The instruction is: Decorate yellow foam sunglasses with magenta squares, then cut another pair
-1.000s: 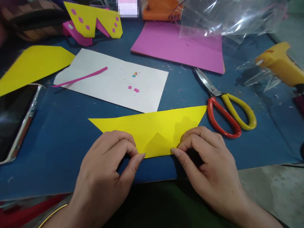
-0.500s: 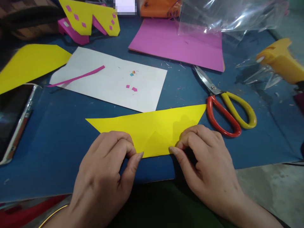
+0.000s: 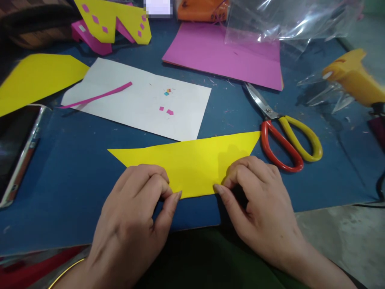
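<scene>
A strip of yellow paper (image 3: 192,164) with slanted ends lies on the blue tabletop in front of me. My left hand (image 3: 135,216) pinches its near edge left of centre, thumb against curled fingers. Further right along the same edge, my right hand (image 3: 258,200) pinches it in the same way. Both hands partly cover the paper's lower corners. Scissors (image 3: 272,114) with one red and one yellow handle rest just beyond the right hand, by the strip's right tip.
White paper (image 3: 129,120) bears a thin pink strip (image 3: 111,92) and small scraps. A phone (image 3: 22,148) and yellow sheet (image 3: 42,80) lie left. Pink sheets (image 3: 222,56), a plastic bag (image 3: 288,20) and a pink-dotted yellow paper shape (image 3: 102,20) are behind. A yellow glue gun (image 3: 349,76) is right.
Both hands stay at the near edge of the yellow paper. A faint peaked mark near its middle no longer shows. The view has shifted very slightly.
</scene>
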